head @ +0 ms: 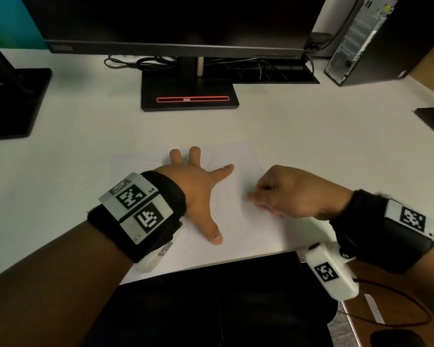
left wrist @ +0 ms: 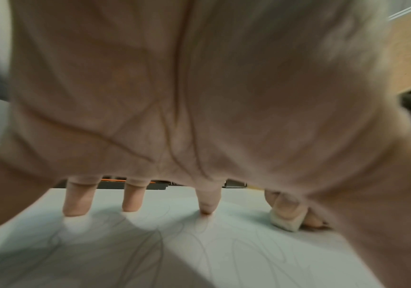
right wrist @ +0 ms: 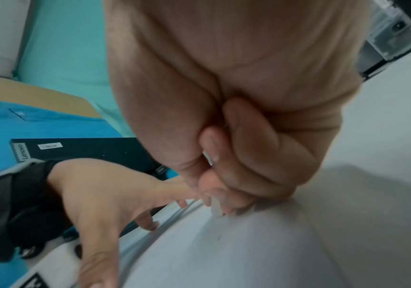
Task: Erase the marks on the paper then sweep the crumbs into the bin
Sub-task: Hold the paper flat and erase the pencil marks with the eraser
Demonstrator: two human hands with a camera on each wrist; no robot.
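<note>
A white sheet of paper [head: 246,221] with faint pencil scribbles lies on the white desk near its front edge. My left hand [head: 198,191] lies flat on the sheet with fingers spread, holding it down. To its right, my right hand [head: 281,194] is curled and pinches a small white eraser [left wrist: 284,223], whose tip touches the paper. The eraser [right wrist: 216,209] also shows in the right wrist view between the fingertips. Pencil lines [left wrist: 199,249] run across the sheet under the left palm. No crumbs or bin can be made out.
A monitor stand [head: 189,96] sits behind the paper, with cables [head: 140,62] further back. Another monitor base [head: 13,101] is at the left, a computer tower [head: 361,41] at the back right. A black chair [head: 211,304] is below the desk edge.
</note>
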